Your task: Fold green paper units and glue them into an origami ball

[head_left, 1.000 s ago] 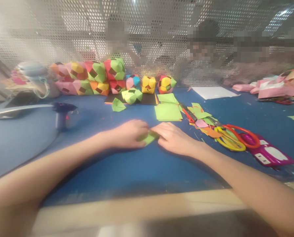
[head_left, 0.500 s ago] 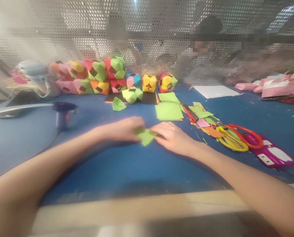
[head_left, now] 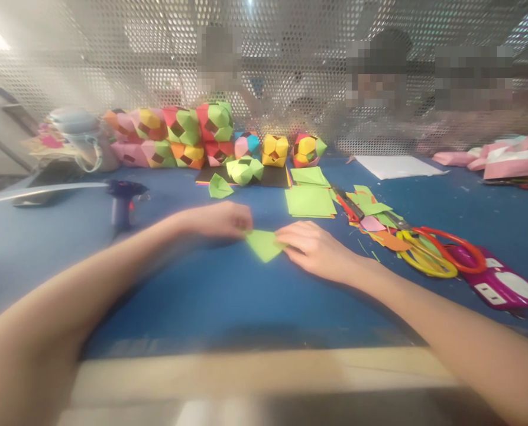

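A folded green paper piece [head_left: 264, 244] lies on the blue mat [head_left: 228, 296] between my hands. My left hand [head_left: 219, 220] pinches its upper left corner with closed fingers. My right hand [head_left: 314, 248] presses its right edge with curled fingers. Behind them lie a stack of green paper squares [head_left: 308, 201] and folded green paper units [head_left: 243, 170].
Coloured paper balls [head_left: 175, 139] line the perforated screen at the back. A glue gun [head_left: 124, 201] stands at left. Scissors [head_left: 427, 248], paper scraps and a magenta tool [head_left: 498, 284] lie at right. White paper [head_left: 397, 167] and pink paper [head_left: 507, 160] sit far right. People sit behind the screen.
My left hand has drawn back to the left, uncovering more of the green paper, which now lies flatter and more spread between both hands.
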Demonstrator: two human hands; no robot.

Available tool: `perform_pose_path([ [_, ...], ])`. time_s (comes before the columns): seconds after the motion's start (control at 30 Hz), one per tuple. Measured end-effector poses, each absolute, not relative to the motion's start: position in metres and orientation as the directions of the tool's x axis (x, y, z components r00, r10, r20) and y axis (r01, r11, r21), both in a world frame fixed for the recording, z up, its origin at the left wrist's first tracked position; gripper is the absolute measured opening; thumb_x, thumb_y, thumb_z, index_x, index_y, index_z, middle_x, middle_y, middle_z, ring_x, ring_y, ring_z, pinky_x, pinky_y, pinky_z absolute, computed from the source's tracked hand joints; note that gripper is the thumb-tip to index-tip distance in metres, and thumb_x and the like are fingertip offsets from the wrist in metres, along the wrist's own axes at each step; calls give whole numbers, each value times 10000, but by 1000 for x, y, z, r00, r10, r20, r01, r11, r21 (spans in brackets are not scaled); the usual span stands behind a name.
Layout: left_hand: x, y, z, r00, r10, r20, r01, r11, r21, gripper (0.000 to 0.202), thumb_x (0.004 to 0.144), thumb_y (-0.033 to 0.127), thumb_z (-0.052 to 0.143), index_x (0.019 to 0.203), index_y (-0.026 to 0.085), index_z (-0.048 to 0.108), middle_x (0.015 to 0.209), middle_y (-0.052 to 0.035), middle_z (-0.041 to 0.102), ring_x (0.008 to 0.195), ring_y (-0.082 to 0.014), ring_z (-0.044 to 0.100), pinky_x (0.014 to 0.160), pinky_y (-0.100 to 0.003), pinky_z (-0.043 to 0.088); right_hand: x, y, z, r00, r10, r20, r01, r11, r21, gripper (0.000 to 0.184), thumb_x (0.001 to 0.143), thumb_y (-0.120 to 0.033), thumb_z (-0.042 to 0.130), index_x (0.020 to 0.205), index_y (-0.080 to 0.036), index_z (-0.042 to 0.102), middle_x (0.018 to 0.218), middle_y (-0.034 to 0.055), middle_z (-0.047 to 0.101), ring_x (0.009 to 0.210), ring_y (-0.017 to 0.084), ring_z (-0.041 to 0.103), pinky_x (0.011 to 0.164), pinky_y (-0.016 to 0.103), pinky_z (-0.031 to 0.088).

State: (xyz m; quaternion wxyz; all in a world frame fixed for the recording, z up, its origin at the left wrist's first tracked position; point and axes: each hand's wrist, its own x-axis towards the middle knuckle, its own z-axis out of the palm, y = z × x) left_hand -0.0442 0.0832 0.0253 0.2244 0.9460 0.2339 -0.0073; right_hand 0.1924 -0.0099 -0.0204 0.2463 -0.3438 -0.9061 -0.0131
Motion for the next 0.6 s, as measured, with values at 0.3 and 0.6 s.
perform_pose_path([
  [0.3,-44,84,26,899,421,-122,431,-798,421,154,793,240,493,798,157,623,893,-36,606,783,-127,570,707,-225,426,193,-11,-20,-655,604,455,627,770,-120,221,876,-118,463,951,-143,669,1030,113,669,936,220,601,817,391,476],
  [0.6,-45,86,23,902,415,-123,425,-796,431,152,781,219,495,785,162,636,902,-33,599,783,-126,573,716,-230,431,193,-11,-22,-657,603,452,630,769,-109,235,880,-122,449,934,-159,675,1026,110,666,936,213,598,817,390,475],
])
